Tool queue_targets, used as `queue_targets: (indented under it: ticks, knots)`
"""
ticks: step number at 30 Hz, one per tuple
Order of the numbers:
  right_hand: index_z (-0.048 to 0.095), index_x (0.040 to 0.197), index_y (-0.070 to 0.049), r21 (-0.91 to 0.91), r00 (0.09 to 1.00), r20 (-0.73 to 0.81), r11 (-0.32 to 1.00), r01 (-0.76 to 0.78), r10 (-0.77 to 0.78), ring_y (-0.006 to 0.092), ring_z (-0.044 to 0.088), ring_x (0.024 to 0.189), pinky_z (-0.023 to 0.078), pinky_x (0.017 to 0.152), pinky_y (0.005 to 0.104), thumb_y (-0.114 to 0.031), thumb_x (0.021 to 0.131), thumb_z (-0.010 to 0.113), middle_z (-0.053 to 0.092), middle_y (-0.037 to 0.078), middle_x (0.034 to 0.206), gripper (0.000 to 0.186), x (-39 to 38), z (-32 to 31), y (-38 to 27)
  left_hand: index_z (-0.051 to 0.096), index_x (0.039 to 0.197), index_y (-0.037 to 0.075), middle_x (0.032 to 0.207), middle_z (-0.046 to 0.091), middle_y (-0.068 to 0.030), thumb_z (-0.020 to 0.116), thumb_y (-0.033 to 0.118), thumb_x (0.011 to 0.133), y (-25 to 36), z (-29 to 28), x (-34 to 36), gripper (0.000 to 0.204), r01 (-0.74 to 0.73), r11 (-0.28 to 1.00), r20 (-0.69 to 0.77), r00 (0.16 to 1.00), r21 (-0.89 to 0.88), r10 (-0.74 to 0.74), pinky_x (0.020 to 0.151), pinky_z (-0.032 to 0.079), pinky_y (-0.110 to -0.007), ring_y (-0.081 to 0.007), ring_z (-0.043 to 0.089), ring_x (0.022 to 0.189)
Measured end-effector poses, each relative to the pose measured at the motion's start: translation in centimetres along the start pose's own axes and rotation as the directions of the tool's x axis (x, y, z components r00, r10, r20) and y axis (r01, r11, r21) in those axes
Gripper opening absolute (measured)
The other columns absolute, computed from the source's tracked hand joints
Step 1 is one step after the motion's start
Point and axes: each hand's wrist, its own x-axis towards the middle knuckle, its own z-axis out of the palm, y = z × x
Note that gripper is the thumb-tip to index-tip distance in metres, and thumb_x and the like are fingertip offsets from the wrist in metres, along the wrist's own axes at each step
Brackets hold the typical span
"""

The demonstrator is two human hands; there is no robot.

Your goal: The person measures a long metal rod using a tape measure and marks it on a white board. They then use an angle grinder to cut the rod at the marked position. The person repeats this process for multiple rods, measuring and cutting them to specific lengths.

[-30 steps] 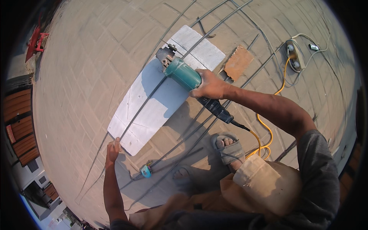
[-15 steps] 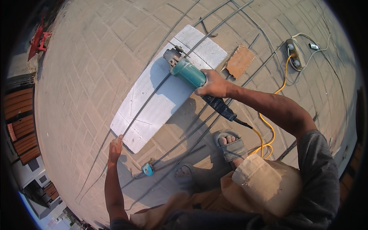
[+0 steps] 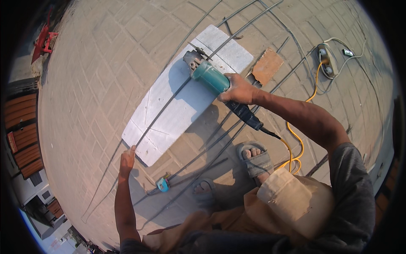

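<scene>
My right hand [image 3: 239, 89] is closed round the body of a green angle grinder [image 3: 211, 78]. Its disc [image 3: 198, 51] is at a long thin steel rod [image 3: 167, 104]; whether it touches the metal I cannot tell. The rod lies lengthwise over a pale, flat block [image 3: 186, 108] marked with cut lines. At the block's near left end my left hand [image 3: 127, 161] grips the rod between closed fingers. From the grinder's black handle [image 3: 245, 117] a cord runs to a yellow cable [image 3: 289, 148].
Several more steel rods [image 3: 203, 151] lie across the paving [image 3: 101, 84]. A blue tape measure [image 3: 163, 185] is near my sandalled feet [image 3: 256, 158]. Right of the block are a brown cardboard scrap [image 3: 267, 67] and a socket strip [image 3: 325, 61] with cables. Something red [image 3: 44, 41] stands far left.
The block, rods and grinder sit very slightly differently in the picture, as if the view shifted a little. Both hands keep their holds on the grinder and the rod.
</scene>
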Motion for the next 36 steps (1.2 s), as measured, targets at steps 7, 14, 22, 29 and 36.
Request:
queue_targets:
  ticks: [7, 14, 22, 29, 36]
  knots:
    - [0.064, 0.108, 0.011, -0.026, 1.0, -0.006, 1.0, -0.017, 0.017, 0.0217, 0.067, 0.083, 0.054, 0.077, 0.0346, -0.027, 0.068, 0.079, 0.069, 0.016, 0.09, 0.057, 0.0, -0.1, -0.4, 0.053, 0.075, -0.006, 0.06, 0.037, -0.0097, 0.04, 0.041, 0.111, -0.6, 0.0, 0.3, 0.06, 0.314, 0.948, 0.104, 0.942, 0.051, -0.318, 0.052, 0.034, -0.041, -0.0168, 0.034, 0.059]
    - [0.064, 0.107, 0.011, 0.024, 0.999, 0.016, 0.999, -0.043, 0.043, 0.021, 0.067, 0.081, 0.054, 0.075, 0.0335, -0.026, 0.069, 0.078, 0.069, 0.015, 0.09, 0.055, -0.5, 0.0, -1.0, 0.052, 0.078, -0.008, 0.062, 0.038, -0.0132, 0.038, 0.051, 0.108, -0.5, 0.0, 0.3, 0.068, 0.346, 0.934, 0.073, 0.933, 0.092, -0.353, 0.055, 0.037, -0.046, -0.022, 0.037, 0.06]
    - [0.064, 0.107, 0.012, 0.035, 1.0, -0.006, 0.999, -0.024, 0.024, 0.0209, 0.066, 0.081, 0.053, 0.074, 0.0335, -0.023, 0.071, 0.077, 0.068, 0.015, 0.09, 0.052, 0.2, -0.1, -0.6, 0.05, 0.076, -0.008, 0.061, 0.038, -0.0136, 0.04, 0.052, 0.108, -1.0, 0.7, 0.4, 0.069, 0.326, 0.94, 0.047, 0.942, 0.101, -0.332, 0.057, 0.038, -0.047, -0.0223, 0.037, 0.06]
    - [0.064, 0.108, 0.012, 0.051, 0.997, 0.03, 0.997, -0.066, 0.064, 0.0196, 0.066, 0.078, 0.053, 0.071, 0.0319, -0.022, 0.071, 0.077, 0.069, 0.014, 0.089, 0.051, -0.7, -0.2, -0.9, 0.051, 0.079, -0.009, 0.064, 0.036, -0.0154, 0.04, 0.05, 0.108, -0.9, 0.2, 0.3, 0.067, 0.324, 0.935, 0.056, 0.941, 0.147, -0.335, 0.059, 0.038, -0.047, -0.023, 0.036, 0.064]
    - [0.065, 0.108, 0.011, 0.12, 0.999, 0.017, 0.991, -0.051, 0.049, 0.0192, 0.066, 0.077, 0.053, 0.069, 0.0318, -0.021, 0.072, 0.077, 0.069, 0.014, 0.089, 0.05, -0.6, 0.0, -0.6, 0.064, 0.093, -0.011, 0.082, 0.06, -0.037, 0.04, 0.047, 0.108, -0.5, 0.0, 0.3, 0.065, 0.339, 0.919, 0.09, 0.928, 0.201, -0.362, 0.069, 0.046, -0.052, -0.0548, 0.056, 0.077]
